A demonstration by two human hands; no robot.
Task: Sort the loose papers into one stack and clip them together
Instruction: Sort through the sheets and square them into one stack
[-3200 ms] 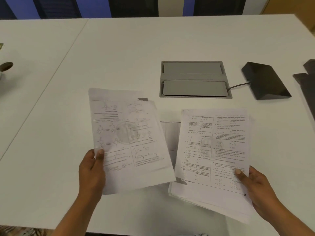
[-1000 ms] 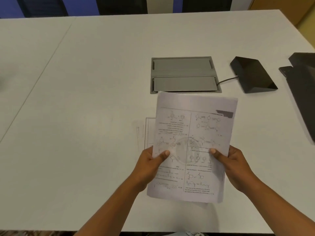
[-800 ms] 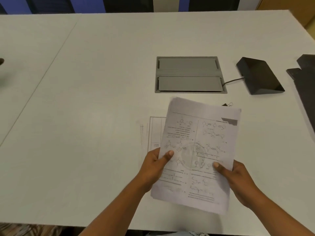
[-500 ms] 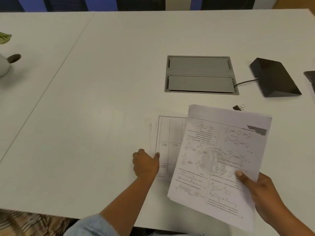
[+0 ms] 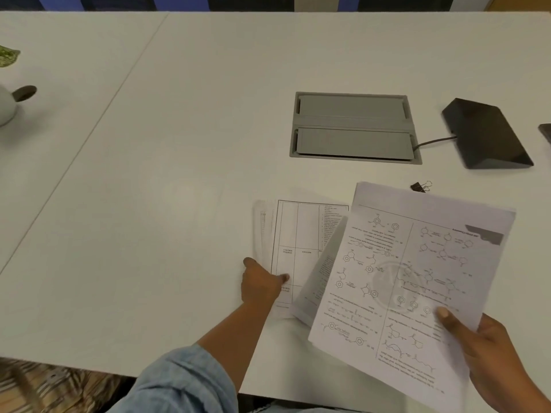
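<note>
My right hand point(image 5: 489, 350) grips a stack of printed papers point(image 5: 411, 281) with chemistry diagrams on the top sheet, held tilted above the white table point(image 5: 179, 174) at the lower right. A few loose sheets point(image 5: 301, 242) with a printed table grid lie flat on the table to its left, partly hidden under the held stack. My left hand point(image 5: 261, 283) rests on their lower left corner, thumb on top of the sheet, fingers curled at the edge. A small black binder clip point(image 5: 420, 186) lies on the table just beyond the held stack's top edge.
A grey cable hatch point(image 5: 354, 128) is set into the table behind the papers. A black wedge-shaped device point(image 5: 486, 135) with a cable sits to its right. A white pot point(image 5: 6, 105) stands at the far left edge. The table's near edge runs below my forearms.
My left hand has let go of the stack and moved left onto the loose sheets on the table. My right hand now holds the stack alone, shifted right.
</note>
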